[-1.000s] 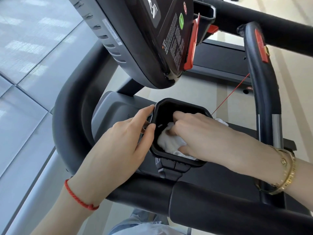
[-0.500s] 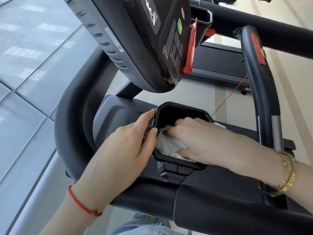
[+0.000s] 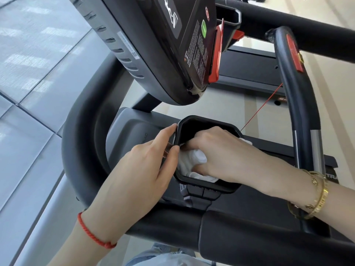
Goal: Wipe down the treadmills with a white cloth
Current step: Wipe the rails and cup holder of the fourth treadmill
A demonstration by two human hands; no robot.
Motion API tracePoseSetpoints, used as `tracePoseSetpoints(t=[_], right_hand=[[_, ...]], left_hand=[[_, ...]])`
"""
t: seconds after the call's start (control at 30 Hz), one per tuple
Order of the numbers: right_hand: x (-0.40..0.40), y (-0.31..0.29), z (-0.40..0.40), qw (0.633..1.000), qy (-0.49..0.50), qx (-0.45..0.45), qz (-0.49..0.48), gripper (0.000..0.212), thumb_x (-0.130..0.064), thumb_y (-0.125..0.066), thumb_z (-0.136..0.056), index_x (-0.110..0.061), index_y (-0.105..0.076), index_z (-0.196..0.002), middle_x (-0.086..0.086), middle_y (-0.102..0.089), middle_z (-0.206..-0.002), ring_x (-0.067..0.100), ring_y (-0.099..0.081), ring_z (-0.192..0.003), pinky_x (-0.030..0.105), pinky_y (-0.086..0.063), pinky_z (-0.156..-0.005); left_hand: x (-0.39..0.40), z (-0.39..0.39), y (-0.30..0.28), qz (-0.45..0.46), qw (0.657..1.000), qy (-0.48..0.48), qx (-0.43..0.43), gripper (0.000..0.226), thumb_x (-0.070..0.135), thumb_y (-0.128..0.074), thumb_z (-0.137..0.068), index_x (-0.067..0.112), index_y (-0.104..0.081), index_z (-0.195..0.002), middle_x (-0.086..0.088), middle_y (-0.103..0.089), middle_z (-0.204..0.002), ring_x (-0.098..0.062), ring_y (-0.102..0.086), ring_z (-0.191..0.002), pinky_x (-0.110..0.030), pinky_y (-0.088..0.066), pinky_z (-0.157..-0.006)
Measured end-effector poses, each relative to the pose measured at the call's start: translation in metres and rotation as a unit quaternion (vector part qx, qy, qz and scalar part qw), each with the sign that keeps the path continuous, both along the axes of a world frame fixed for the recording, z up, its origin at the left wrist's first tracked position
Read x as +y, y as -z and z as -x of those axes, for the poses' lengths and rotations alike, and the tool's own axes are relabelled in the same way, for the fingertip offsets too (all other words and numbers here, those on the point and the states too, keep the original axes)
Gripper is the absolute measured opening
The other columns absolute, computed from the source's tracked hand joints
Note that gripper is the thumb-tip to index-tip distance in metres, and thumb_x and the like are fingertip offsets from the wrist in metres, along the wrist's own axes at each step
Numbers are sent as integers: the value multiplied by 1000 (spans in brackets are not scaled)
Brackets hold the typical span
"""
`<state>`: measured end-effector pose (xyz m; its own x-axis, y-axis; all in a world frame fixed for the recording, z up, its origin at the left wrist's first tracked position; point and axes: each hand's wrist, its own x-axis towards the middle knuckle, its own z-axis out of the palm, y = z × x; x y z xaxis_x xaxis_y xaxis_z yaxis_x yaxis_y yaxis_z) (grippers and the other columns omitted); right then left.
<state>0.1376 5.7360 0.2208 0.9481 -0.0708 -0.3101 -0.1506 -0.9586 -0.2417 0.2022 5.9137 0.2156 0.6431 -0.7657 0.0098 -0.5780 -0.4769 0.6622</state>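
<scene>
Fingers (image 3: 194, 144) of the right hand (image 3: 221, 152) are curled down into the black cup holder (image 3: 209, 187), bunching the white cloth (image 3: 190, 160) against its inner wall at about 8 o'clock of the well. A corner of the cloth pokes out over the rim at 2 o'clock, behind the wrist. The left hand (image 3: 142, 167) rests outside the holder at 9 o'clock, thumb and forefinger lying nearly straight along the rim, steadying and not clamped round it.

The cloth looks light, soft and limp; it will crumple and slip about unless kept wadded under the fingertips, so a full-palm bunch suits it best. The holder seems stiff moulded plastic, smooth enough to wipe easily, and is best braced at its rim. Above, at 12 o'clock, hangs the treadmill console (image 3: 172, 45).
</scene>
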Motion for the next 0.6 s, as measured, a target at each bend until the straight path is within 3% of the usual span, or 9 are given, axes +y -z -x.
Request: tracePoseSetpoints(t=[0.07,0.13,0.2,0.27,0.33,0.43,0.5,0.57,0.6], right_hand=[[1,1,0,1000,-13,-5,25,24,-12,-62,-72,-24,-64,-92,-4,-58,-88,22,-62,-81,42,-56,-63],[4,0,0,997,-13,9,72,19,-6,-61,-70,-17,-62,-85,-3,-55,-85,21,-59,-71,33,-47,-53],[9,-6,-2,992,5,65,105,15,-5,-62,-63,-11,-59,-77,-3,-50,-74,17,-48,-54,22,-29,-44],[13,-15,-2,985,9,128,118,16,-3,-59,-55,-11,-46,-59,-4,-38,-58,13,-34,-44,11,-22,-42],[12,-21,-1,987,10,113,113,22,-2,-56,-44,-13,-37,-47,-4,-32,-45,12,-30,-36,9,-23,-46],[6,-19,1,989,-8,84,119,30,-1,-68,-49,-13,-41,-46,-2,-38,-42,11,-36,-34,6,-15,-38],[3,-19,2,993,-5,65,97,20,-3,-67,-57,-11,-50,-52,0,-44,-49,13,-42,-40,16,-21,-36],[1,-20,4,997,-2,41,64,4,-8,-64,-67,-12,-64,-68,1,-52,-58,17,-52,-53,24,-36,-40],[1,-21,6,999,5,28,46,6,-11,-62,-70,-15,-66,-70,2,-55,-61,20,-55,-60,28,-44,-45]], left_hand=[[1,0,0,1,1000,-3,-1,54,49,-30,-95,37,-33,-148,15,-68,-100,-11,-65,-95,-40,-53,-83],[0,0,-1,2,1000,-5,-6,54,49,-30,-95,37,-33,-148,15,-68,-99,-11,-65,-94,-40,-53,-83],[0,0,0,3,1000,-7,-11,53,49,-31,-95,37,-35,-147,14,-69,-95,-12,-66,-90,-40,-54,-81],[0,0,1,3,1000,-8,-9,52,49,-31,-95,37,-35,-146,12,-70,-92,-13,-66,-88,-40,-54,-80],[0,0,1,4,1000,-9,-8,52,50,-31,-95,37,-36,-145,11,-70,-92,-12,-66,-89,-41,-54,-80],[0,1,0,5,1000,-11,-9,53,49,-31,-94,37,-36,-146,14,-69,-96,-11,-66,-93,-39,-53,-83],[-1,1,0,8,1000,-10,-10,53,48,-32,-94,37,-37,-146,14,-69,-97,-10,-66,-92,-39,-53,-83],[-2,0,1,13,1000,-7,-11,52,46,-33,-94,34,-39,-145,13,-70,-96,-10,-66,-92,-39,-52,-83],[-2,0,1,15,1000,-6,-14,52,46,-34,-94,33,-40,-145,13,-70,-96,-10,-66,-92,-39,-52,-83]])
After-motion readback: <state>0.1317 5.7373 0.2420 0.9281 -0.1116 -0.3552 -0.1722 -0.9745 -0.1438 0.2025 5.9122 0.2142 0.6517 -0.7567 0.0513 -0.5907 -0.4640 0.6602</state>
